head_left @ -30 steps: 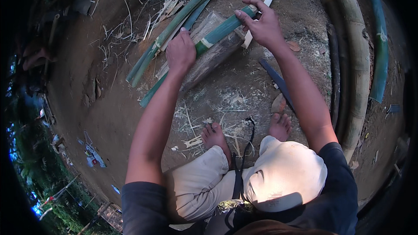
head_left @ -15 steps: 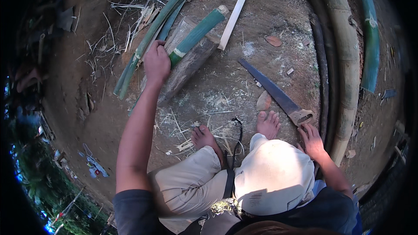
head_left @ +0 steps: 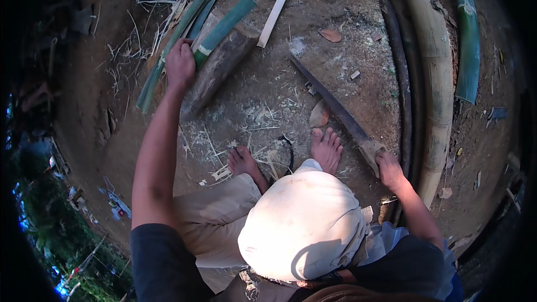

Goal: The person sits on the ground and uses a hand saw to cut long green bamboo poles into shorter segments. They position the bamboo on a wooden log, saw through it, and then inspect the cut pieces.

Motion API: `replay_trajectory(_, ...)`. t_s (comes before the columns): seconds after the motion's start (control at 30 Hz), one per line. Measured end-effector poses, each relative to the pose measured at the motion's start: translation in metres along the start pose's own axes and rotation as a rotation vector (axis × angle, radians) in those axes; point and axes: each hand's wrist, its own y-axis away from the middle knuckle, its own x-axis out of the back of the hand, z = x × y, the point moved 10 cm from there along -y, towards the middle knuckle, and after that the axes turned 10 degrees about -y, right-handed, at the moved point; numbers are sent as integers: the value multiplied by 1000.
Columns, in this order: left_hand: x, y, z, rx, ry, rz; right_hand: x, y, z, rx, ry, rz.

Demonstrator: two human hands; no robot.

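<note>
My left hand (head_left: pixel 180 66) is closed around the near part of a green bamboo piece (head_left: pixel 226 24), which slants across a weathered wooden log (head_left: pixel 219 70). The hand and forearm hide the piece's near end. On my right side, a handsaw (head_left: pixel 334 105) with a dark toothed blade and a wooden handle lies at a slant, its tip pointing away from me. My right hand (head_left: pixel 390 171) has its fingers closed on the saw's handle (head_left: pixel 371 151). Beside my left hand, long green bamboo lengths (head_left: pixel 184 29) lie on the ground.
A pale split strip (head_left: pixel 279 6) lies beyond the log. Thick bamboo poles (head_left: pixel 435 72) and a green bamboo pole (head_left: pixel 469 50) run along the right. Shavings (head_left: pixel 134 36) and dry leaves (head_left: pixel 330 35) litter the dirt. My bare feet (head_left: pixel 326 148) are close to the saw.
My right hand has gone from touching the saw's handle with spread fingers to gripping it, and the saw has tilted. My left hand keeps its hold. The whole view has shifted slightly.
</note>
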Motion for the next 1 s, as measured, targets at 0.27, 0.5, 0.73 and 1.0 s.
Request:
replay_trajectory(0.27, 4, -2, -1, -23, -18, 23, 117, -80, -119, 63, -387, 687)
replay_trajectory(0.5, 0, -3, -5, -8, -19, 13, 121, -216, -127, 146, -621, 718)
replay_trajectory(0.73, 4, 0, 1, -5, -56, 12, 113, -245, -134, 173, -561, 615)
replay_trajectory(1.0, 3, 1, 0, 23, -49, 9, 111, -232, -135, 233, -525, 649)
